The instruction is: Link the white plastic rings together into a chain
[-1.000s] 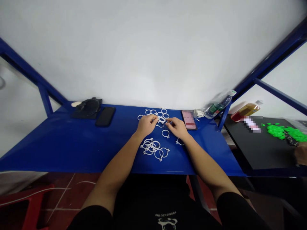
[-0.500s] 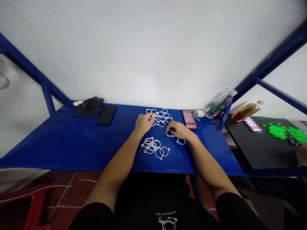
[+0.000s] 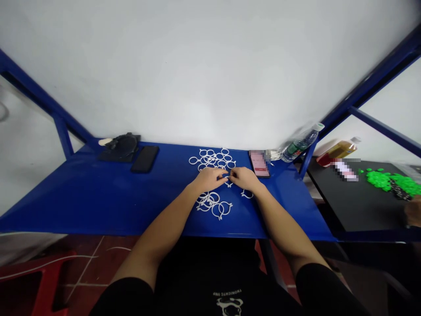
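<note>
My right hand (image 3: 244, 178) is closed, its fingertips pinching a white plastic curtain ring (image 3: 229, 184) just above the table. My left hand (image 3: 210, 179) meets it from the other side, thumb and forefinger bent at the same ring; part of their grip is hidden. Beyond both hands lies a loose group of white rings (image 3: 231, 165) with small tabs. Closer to my body is a second, overlapping pile of rings (image 3: 218, 211), partly covered by my left wrist. One separate ring (image 3: 247, 195) rests by my right wrist.
On the blue table (image 3: 98, 197) lie a dark phone (image 3: 145, 159) and a black bundle (image 3: 123, 147) to the left. A lit phone (image 3: 259, 163) and a water bottle (image 3: 301, 144) stand right. Green pieces (image 3: 379, 180) cover part of a black side table, near another person's hand (image 3: 412, 211).
My left hand has come back from the far rings, moving right and nearer to meet my right hand. The ring at my right hand has shifted slightly left.
</note>
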Demonstrator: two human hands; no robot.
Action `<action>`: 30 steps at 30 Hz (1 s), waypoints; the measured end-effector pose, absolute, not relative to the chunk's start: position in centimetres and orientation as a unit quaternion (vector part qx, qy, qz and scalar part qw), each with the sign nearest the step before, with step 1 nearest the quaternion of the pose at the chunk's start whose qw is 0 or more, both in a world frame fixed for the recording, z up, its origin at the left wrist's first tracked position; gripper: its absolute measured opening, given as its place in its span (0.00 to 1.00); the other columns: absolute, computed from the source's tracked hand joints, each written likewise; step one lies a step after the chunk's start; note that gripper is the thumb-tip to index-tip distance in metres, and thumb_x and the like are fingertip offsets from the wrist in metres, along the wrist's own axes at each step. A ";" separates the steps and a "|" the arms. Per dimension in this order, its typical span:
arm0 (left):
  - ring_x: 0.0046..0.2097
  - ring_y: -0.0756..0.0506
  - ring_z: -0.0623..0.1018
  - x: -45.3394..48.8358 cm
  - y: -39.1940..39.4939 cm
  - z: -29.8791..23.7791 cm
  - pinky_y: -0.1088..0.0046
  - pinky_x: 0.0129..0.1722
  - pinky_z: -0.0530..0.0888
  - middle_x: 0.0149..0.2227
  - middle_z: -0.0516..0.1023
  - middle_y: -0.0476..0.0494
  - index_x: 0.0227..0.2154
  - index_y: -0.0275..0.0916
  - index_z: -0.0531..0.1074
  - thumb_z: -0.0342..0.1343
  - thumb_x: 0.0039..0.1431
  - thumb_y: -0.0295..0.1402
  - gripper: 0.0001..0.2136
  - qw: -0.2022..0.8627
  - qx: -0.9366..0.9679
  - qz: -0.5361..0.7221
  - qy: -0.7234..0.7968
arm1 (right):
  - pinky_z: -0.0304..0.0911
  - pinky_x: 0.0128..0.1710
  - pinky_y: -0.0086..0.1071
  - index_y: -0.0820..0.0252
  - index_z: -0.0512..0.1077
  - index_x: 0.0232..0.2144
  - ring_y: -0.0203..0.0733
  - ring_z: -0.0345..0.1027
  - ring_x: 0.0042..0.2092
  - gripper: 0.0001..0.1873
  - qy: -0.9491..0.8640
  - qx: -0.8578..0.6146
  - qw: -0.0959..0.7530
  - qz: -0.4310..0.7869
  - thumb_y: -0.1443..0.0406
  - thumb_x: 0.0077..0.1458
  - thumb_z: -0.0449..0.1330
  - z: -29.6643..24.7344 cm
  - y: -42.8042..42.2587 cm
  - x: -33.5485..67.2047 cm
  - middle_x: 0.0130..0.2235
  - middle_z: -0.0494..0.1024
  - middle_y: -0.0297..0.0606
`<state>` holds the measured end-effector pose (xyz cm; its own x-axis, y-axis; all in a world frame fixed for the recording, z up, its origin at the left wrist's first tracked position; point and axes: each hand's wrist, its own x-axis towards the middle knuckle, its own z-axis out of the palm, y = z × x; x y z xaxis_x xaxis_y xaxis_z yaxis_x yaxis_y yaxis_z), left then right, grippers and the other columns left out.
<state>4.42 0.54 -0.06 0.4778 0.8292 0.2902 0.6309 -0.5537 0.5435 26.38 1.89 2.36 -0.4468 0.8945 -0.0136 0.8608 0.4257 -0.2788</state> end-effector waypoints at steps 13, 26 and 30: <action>0.40 0.47 0.82 4.8 0.7 -0.1 0.67 0.47 0.77 0.41 0.85 0.47 0.44 0.45 0.82 0.62 0.65 0.33 0.08 0.120 0.833 0.359 0.404 | 0.51 0.29 0.30 0.56 0.75 0.26 0.41 0.70 0.31 0.09 -0.767 -0.604 0.178 0.123 0.62 0.58 0.62 2.0 2.0 25.8 0.29 0.81 0.37; 0.37 0.47 0.81 4.1 0.9 0.7 0.68 0.44 0.77 0.34 0.83 0.48 0.37 0.44 0.82 0.58 0.63 0.29 0.08 0.134 0.837 0.355 0.394 | 0.56 0.32 0.30 0.56 0.70 0.24 0.39 0.67 0.29 0.12 -0.794 -0.515 0.281 0.158 0.63 0.60 0.58 1.8 1.8 25.7 0.26 0.77 0.33; 0.34 0.48 0.79 4.1 0.7 1.1 0.69 0.41 0.76 0.31 0.82 0.47 0.33 0.43 0.82 0.57 0.63 0.30 0.08 0.131 0.836 0.361 0.392 | 0.57 0.33 0.30 0.56 0.69 0.24 0.38 0.67 0.29 0.12 -0.809 -0.483 0.295 0.157 0.63 0.60 0.58 1.6 1.8 25.7 0.26 0.76 0.33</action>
<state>4.09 0.67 1.14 0.4322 0.7500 0.5006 0.5612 -0.6583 0.5017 25.67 1.78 1.64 -0.3591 0.8746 0.3258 0.6886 0.4839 -0.5400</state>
